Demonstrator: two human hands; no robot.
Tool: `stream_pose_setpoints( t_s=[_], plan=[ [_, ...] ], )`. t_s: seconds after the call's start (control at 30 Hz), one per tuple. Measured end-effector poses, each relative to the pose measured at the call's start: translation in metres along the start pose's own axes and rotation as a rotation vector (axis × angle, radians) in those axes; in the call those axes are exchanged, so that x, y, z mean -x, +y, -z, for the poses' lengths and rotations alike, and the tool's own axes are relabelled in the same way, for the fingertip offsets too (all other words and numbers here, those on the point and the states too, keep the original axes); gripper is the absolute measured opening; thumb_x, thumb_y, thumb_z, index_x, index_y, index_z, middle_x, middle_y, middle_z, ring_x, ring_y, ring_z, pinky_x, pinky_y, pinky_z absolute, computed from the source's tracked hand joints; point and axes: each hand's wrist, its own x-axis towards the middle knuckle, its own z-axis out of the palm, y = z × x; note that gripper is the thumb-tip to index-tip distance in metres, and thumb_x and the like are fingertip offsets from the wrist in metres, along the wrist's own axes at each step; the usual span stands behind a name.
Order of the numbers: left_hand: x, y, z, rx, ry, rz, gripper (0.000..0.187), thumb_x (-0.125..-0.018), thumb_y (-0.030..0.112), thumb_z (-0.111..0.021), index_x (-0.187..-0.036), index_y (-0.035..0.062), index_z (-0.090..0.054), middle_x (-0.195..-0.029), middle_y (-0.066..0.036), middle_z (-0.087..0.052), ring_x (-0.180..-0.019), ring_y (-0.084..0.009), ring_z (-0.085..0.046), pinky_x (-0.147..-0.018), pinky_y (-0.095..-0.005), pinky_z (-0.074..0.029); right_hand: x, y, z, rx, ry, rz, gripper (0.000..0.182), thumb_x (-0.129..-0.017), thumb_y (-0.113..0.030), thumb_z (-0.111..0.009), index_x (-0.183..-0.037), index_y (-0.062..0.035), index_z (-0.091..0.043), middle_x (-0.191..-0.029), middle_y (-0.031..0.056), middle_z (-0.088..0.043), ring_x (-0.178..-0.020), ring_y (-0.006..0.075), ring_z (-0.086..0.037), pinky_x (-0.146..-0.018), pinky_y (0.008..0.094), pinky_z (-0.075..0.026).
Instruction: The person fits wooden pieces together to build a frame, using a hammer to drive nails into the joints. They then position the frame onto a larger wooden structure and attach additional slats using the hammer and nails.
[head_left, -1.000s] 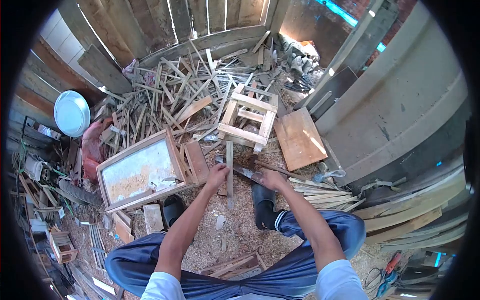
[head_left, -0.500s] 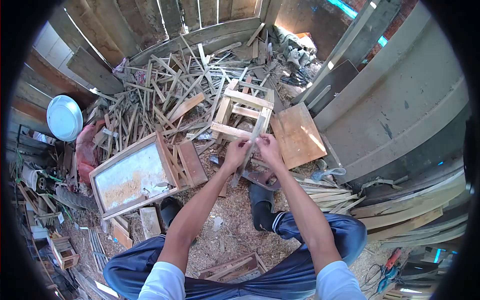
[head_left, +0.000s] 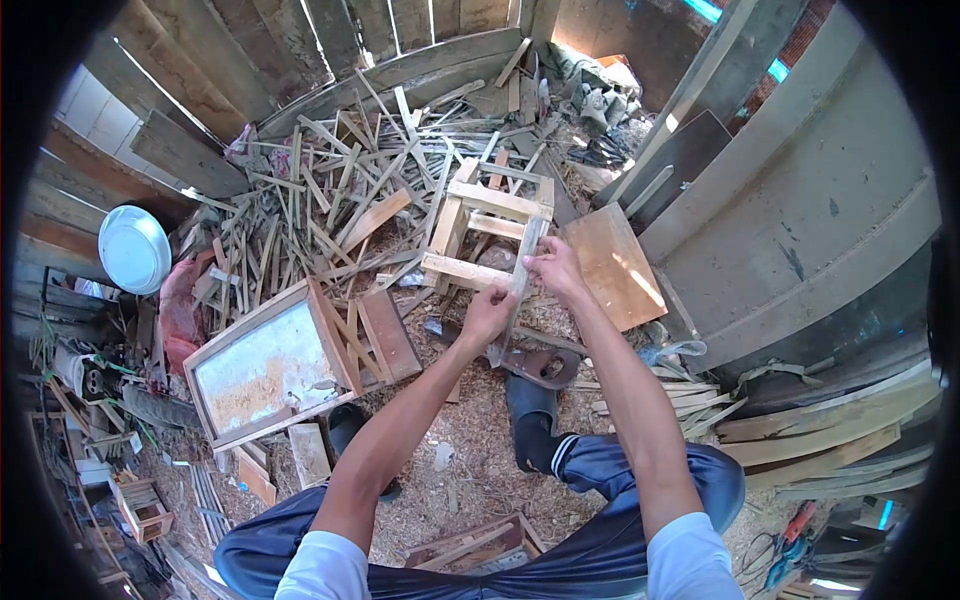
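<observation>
A thin, greyish wooden slat (head_left: 522, 262) slants across the near right side of a small wooden frame (head_left: 497, 205) with pale rails and legs. My left hand (head_left: 487, 315) pinches the slat toward its lower end, below the frame's front rail. Higher up, my right hand (head_left: 555, 268) is closed on the slat's right edge by the frame's corner leg. Beneath the slat's lower end, by my boot, lies a brown piece with a hole (head_left: 548, 367), resembling a saw handle.
A heap of wooden offcuts (head_left: 350, 180) spreads behind the frame. At left lies a wood-rimmed panel (head_left: 265, 365), and at right a square plywood board (head_left: 612, 265). Long curved planks (head_left: 830, 435) are stacked at far right. Power tools with cables (head_left: 790, 545) lie lower right.
Both hands have moved the slat up and right, against the frame's side. My right hand has slid up the slat, farther from my left. The brown holed piece shows more fully.
</observation>
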Motion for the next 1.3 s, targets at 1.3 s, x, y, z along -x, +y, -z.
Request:
stream_pose_setpoints(
  t_s=[1.3],
  plan=[
    [-0.032, 0.091, 0.101, 0.003, 0.131, -0.06, 0.034, -0.094, 0.021, -0.058, -0.117, -0.0038, -0.056, -0.098, -0.011, -0.065, -0.082, -0.0162, -0.065, -0.07, -0.0281, -0.052, -0.018, -0.021, 0.017, 0.65, -0.4, 0.433, 0.047, -0.078, -0.013, -0.072, -0.124, -0.0034, -0.063, -0.11, 0.0153, -0.068, -0.096, 0.024, -0.064, -0.088, 0.0359, -0.049]
  ],
)
